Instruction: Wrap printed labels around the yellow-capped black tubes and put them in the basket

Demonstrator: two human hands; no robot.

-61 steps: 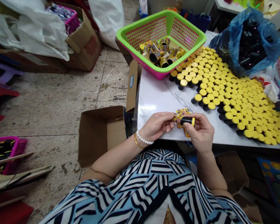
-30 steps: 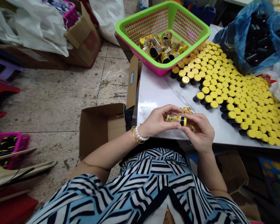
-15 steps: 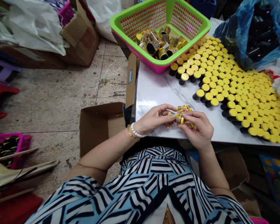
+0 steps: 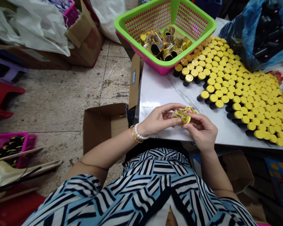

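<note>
Both my hands meet at the near edge of a white marble table. Between them is a small tube with a yellow cap and a yellow printed label wrapped round it. My left hand, with a pearl bracelet at the wrist, pinches the tube's left end. My right hand is closed on its capped end, and a few yellow label sheets show just behind the fingers.
Several black tubes with yellow caps stand packed across the table's right side. A green and pink basket at the back holds labelled tubes. A blue bag of black tubes sits far right. An open cardboard box stands on the floor at left.
The tube was mostly bare black two seconds ago; now the yellow label covers it. My hands have turned it and stayed at the table's near edge.
</note>
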